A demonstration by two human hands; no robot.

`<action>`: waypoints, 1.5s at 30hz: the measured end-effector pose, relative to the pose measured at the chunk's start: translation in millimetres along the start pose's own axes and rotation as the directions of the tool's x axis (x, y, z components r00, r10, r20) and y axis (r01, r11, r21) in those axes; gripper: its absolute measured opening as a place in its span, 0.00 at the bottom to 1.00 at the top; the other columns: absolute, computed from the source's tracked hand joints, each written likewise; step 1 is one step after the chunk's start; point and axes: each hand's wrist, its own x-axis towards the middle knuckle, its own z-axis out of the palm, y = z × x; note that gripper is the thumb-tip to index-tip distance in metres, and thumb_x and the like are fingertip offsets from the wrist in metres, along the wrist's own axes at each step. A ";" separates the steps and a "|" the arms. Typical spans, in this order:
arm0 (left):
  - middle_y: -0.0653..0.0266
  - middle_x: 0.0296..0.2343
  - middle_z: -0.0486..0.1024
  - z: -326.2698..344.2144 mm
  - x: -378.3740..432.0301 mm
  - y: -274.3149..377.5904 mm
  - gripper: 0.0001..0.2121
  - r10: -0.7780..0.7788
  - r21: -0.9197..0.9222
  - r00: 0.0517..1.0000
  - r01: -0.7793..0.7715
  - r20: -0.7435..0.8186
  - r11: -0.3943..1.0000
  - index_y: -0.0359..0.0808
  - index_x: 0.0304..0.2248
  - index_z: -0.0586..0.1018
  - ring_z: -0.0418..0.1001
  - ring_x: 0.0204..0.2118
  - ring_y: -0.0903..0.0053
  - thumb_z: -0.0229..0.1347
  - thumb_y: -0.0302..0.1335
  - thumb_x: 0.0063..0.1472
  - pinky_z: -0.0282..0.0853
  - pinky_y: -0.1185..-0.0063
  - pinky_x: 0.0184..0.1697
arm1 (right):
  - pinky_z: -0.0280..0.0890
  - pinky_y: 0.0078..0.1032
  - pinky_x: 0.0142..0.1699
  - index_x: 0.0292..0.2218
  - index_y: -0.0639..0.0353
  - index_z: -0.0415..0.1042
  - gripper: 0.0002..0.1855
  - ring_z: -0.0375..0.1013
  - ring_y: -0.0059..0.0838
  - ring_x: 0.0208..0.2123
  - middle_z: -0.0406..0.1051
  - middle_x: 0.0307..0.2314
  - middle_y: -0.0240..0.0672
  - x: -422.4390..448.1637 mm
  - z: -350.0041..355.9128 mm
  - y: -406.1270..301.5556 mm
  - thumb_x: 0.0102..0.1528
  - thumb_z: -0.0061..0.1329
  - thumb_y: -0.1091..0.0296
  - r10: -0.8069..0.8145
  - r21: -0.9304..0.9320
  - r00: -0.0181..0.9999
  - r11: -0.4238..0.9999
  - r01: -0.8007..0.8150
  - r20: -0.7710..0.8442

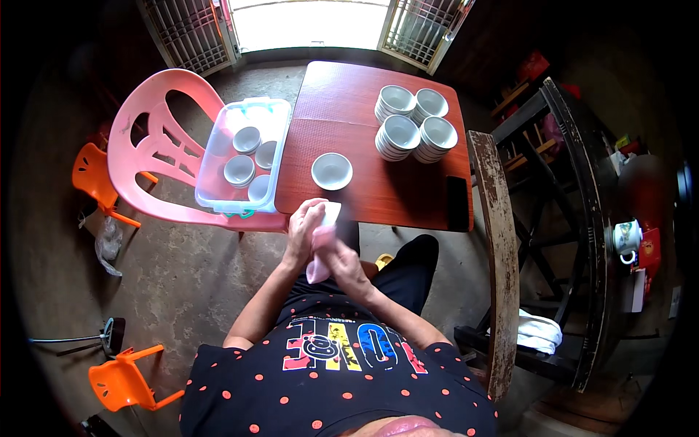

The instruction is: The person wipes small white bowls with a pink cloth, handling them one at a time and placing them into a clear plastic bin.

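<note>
Just off the near edge of the table, my left hand (301, 228) grips a white bowl (332, 212) that is tilted on its side. My right hand (347, 266) presses a pink cloth (318, 271) against this bowl; blur hides where the cloth ends. A single white bowl (331, 171) stands upright on the reddish wooden table (338, 131), just beyond my hands. Several stacks of white bowls (399, 134) occupy the table's right side. To the left, a clear plastic bin (210, 185) contains more white bowls (239, 170), some of them stacked.
A pink plastic chair (128, 142) supports the bin. On the table's right corner lies a dark flat object (457, 203). A worn wooden bench (499, 273) runs along the right. Orange child-size chairs (117, 382) and a broom (113, 336) are at left. Open doors (188, 33) face me.
</note>
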 end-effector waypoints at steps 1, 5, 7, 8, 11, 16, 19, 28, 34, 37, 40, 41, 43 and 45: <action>0.62 0.32 0.74 1.5 -4.9 -1.0 0.17 0.089 0.007 0.995 -0.090 0.047 0.996 0.30 0.42 0.71 0.72 0.34 0.81 0.50 0.37 0.61 0.68 0.83 0.38 | 0.64 0.20 0.44 0.45 0.65 0.67 0.17 0.68 0.18 0.39 0.71 0.35 0.31 2.8 2.7 -5.1 0.62 0.41 0.60 -0.042 0.236 0.996 0.970 0.058 -0.072; 0.62 0.34 0.73 -4.1 -3.6 -16.7 0.23 0.168 -0.057 0.981 -0.163 0.098 0.985 0.31 0.45 0.70 0.72 0.34 0.80 0.49 0.43 0.61 0.68 0.81 0.39 | 0.65 0.28 0.46 0.46 0.64 0.66 0.15 0.71 0.33 0.40 0.69 0.38 0.42 3.2 13.3 -8.2 0.59 0.43 0.67 -0.181 -0.102 0.961 0.981 0.163 -0.210; 0.52 0.32 0.75 -12.5 11.0 -7.6 0.24 -0.391 -0.291 0.916 0.401 0.092 0.869 0.28 0.42 0.71 0.75 0.33 0.68 0.47 0.45 0.61 0.72 0.74 0.39 | 0.63 0.36 0.50 0.47 0.65 0.65 0.20 0.70 0.48 0.43 0.68 0.41 0.52 9.5 -1.1 33.8 0.52 0.50 0.73 -0.657 -0.618 0.736 0.514 0.595 0.162; 0.53 0.32 0.75 -6.4 9.2 6.0 0.23 -0.465 -0.256 0.870 0.493 0.163 0.832 0.28 0.40 0.72 0.75 0.32 0.69 0.47 0.44 0.61 0.72 0.75 0.38 | 0.61 0.42 0.53 0.46 0.67 0.66 0.25 0.67 0.55 0.45 0.67 0.42 0.54 12.4 -6.7 36.0 0.45 0.53 0.75 -0.685 -0.690 0.704 0.418 0.591 0.188; 0.52 0.31 0.75 -0.8 4.0 11.8 0.22 -0.543 -0.337 0.805 0.593 0.238 0.731 0.30 0.37 0.73 0.75 0.32 0.68 0.46 0.45 0.62 0.73 0.74 0.39 | 0.60 0.41 0.56 0.48 0.67 0.66 0.24 0.68 0.44 0.49 0.68 0.44 0.50 17.7 -28.2 32.2 0.47 0.51 0.74 -0.685 -0.728 0.657 0.270 0.631 0.315; 0.51 0.31 0.76 -0.9 4.4 -19.3 0.23 -0.254 -0.445 0.964 0.262 0.079 0.856 0.28 0.38 0.73 0.76 0.31 0.65 0.48 0.45 0.60 0.74 0.71 0.37 | 0.63 0.40 0.51 0.47 0.70 0.66 0.22 0.70 0.53 0.43 0.70 0.38 0.53 -4.7 3.9 24.2 0.48 0.49 0.77 -0.476 -0.496 0.879 0.758 0.423 0.023; 0.58 0.31 0.76 -0.2 4.1 4.2 0.19 -0.531 -0.332 0.838 0.540 0.128 0.773 0.32 0.37 0.74 0.75 0.31 0.72 0.47 0.43 0.62 0.72 0.74 0.38 | 0.64 0.41 0.50 0.48 0.69 0.66 0.24 0.70 0.50 0.43 0.69 0.39 0.53 3.9 -5.7 37.7 0.47 0.49 0.78 -0.672 -0.706 0.708 0.394 0.588 0.215; 0.62 0.39 0.72 -1.8 -1.9 10.3 0.28 -0.029 0.179 0.955 -0.025 0.295 0.984 0.32 0.54 0.62 0.70 0.42 0.79 0.52 0.42 0.60 0.65 0.80 0.46 | 0.66 0.17 0.39 0.42 0.67 0.69 0.13 0.69 0.14 0.35 0.72 0.32 0.27 4.9 -4.1 -5.9 0.61 0.43 0.66 -0.016 0.359 0.988 0.930 0.071 -0.153; 0.56 0.33 0.76 -9.0 4.8 4.5 0.18 -0.468 -0.324 0.860 0.510 0.204 0.796 0.30 0.39 0.74 0.75 0.34 0.73 0.46 0.39 0.62 0.71 0.76 0.40 | 0.62 0.37 0.53 0.48 0.63 0.67 0.24 0.72 0.40 0.42 0.71 0.38 0.44 10.2 -17.8 33.0 0.46 0.48 0.76 -0.582 -0.732 0.744 0.342 0.590 0.328; 0.56 0.32 0.77 -13.0 0.9 4.2 0.18 -0.556 -0.348 0.811 0.582 0.182 0.735 0.31 0.37 0.75 0.75 0.33 0.72 0.47 0.40 0.62 0.71 0.75 0.41 | 0.46 0.38 0.64 0.50 0.62 0.66 0.24 0.64 0.31 0.53 0.67 0.48 0.37 13.9 -39.2 39.4 0.49 0.44 0.70 -0.495 -0.841 0.765 0.115 0.529 0.413; 0.58 0.31 0.77 -14.8 4.6 -6.2 0.17 -0.593 -0.319 0.792 0.605 0.146 0.730 0.33 0.37 0.75 0.75 0.31 0.73 0.50 0.41 0.61 0.71 0.75 0.39 | 0.49 0.38 0.62 0.51 0.63 0.64 0.26 0.65 0.37 0.52 0.67 0.46 0.44 6.3 -26.3 52.5 0.48 0.44 0.73 -0.473 -0.845 0.810 0.216 0.489 0.347; 0.58 0.31 0.77 -19.8 4.5 -15.4 0.17 -0.596 -0.319 0.790 0.607 0.145 0.728 0.33 0.37 0.75 0.75 0.31 0.73 0.50 0.41 0.61 0.71 0.75 0.39 | 0.51 0.37 0.61 0.51 0.65 0.63 0.28 0.65 0.41 0.51 0.67 0.45 0.47 0.8 -19.4 57.4 0.47 0.44 0.74 -0.451 -0.832 0.821 0.251 0.494 0.352; 0.54 0.29 0.77 -26.1 2.9 -25.3 0.19 -0.593 -0.428 0.802 0.563 0.074 0.707 0.30 0.35 0.76 0.76 0.30 0.67 0.49 0.42 0.60 0.73 0.70 0.37 | 0.61 0.40 0.51 0.51 0.69 0.60 0.30 0.66 0.54 0.44 0.67 0.39 0.56 -9.5 -4.6 51.9 0.45 0.45 0.80 -0.341 -0.525 0.921 0.758 0.387 0.186; 0.55 0.28 0.78 -49.2 11.1 -55.8 0.17 -0.521 -0.446 0.850 0.497 0.076 0.745 0.31 0.33 0.77 0.76 0.29 0.67 0.50 0.40 0.60 0.73 0.69 0.35 | 0.61 0.40 0.52 0.51 0.70 0.60 0.28 0.66 0.54 0.44 0.67 0.39 0.57 -3.1 -5.3 45.7 0.46 0.44 0.80 -0.380 -0.451 0.898 0.776 0.440 0.222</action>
